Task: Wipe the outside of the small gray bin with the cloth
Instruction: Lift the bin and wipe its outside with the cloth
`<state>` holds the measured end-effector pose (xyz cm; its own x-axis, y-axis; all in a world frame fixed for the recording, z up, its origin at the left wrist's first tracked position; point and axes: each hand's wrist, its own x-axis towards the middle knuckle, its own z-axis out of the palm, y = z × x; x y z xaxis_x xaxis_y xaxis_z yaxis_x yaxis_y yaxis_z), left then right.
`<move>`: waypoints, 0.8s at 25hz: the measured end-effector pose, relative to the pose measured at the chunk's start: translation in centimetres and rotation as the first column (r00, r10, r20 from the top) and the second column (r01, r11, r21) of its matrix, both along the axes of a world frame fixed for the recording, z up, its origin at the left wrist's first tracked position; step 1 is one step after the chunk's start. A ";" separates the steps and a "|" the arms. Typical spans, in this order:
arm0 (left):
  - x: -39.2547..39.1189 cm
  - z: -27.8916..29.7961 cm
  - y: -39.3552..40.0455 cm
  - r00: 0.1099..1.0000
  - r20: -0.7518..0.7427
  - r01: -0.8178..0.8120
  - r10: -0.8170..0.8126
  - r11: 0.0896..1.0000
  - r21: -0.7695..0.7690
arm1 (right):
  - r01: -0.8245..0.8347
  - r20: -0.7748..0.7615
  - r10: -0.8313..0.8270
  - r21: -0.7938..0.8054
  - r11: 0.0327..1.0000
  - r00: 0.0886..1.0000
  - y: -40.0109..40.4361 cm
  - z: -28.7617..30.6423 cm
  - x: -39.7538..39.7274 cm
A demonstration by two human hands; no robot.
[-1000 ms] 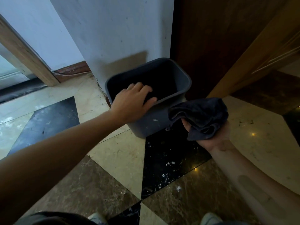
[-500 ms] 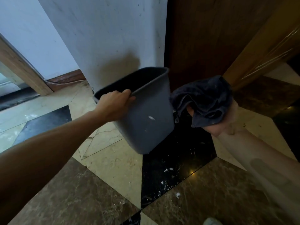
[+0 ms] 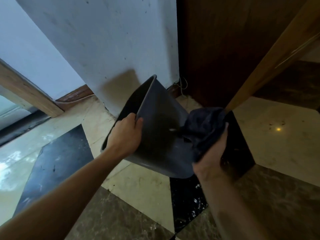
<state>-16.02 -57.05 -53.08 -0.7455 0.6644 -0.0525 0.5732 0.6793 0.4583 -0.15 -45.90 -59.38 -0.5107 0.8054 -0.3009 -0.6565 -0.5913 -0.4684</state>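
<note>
The small gray bin (image 3: 161, 129) hangs in the air above the floor, tipped so its opening faces left and its base points down towards me. My left hand (image 3: 127, 134) grips its rim, thumb on the outer wall and fingers inside. A bunched dark blue cloth (image 3: 204, 129) is held in my right hand (image 3: 211, 156) and pressed against the bin's right outer side. A small white mark shows on the bin wall beside the cloth.
A white wall corner (image 3: 110, 49) stands just behind the bin. A dark wooden door (image 3: 216, 49) and a slanted wooden frame (image 3: 270, 63) are at the right. The floor has cream, black and brown marble tiles (image 3: 138, 193). A thin cable (image 3: 183, 85) hangs at the wall's foot.
My left hand lifted the bin off the floor and tipped it onto its side in the air. My right hand brought the cloth from beside the bin onto its outer wall.
</note>
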 end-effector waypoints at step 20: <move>-0.2 0.0 -2.2 0.994 0.101 -0.052 0.043 0.995 0.082 | -0.669 0.857 -0.400 0.508 0.543 0.326 3.0 -9.4 -5.3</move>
<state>-16.19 -59.27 -53.12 -0.7702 0.6336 -0.0729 0.4901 0.6611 0.5681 -5.44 -42.88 -68.75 -0.5036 0.8639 -0.0012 0.4945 0.2872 -0.8203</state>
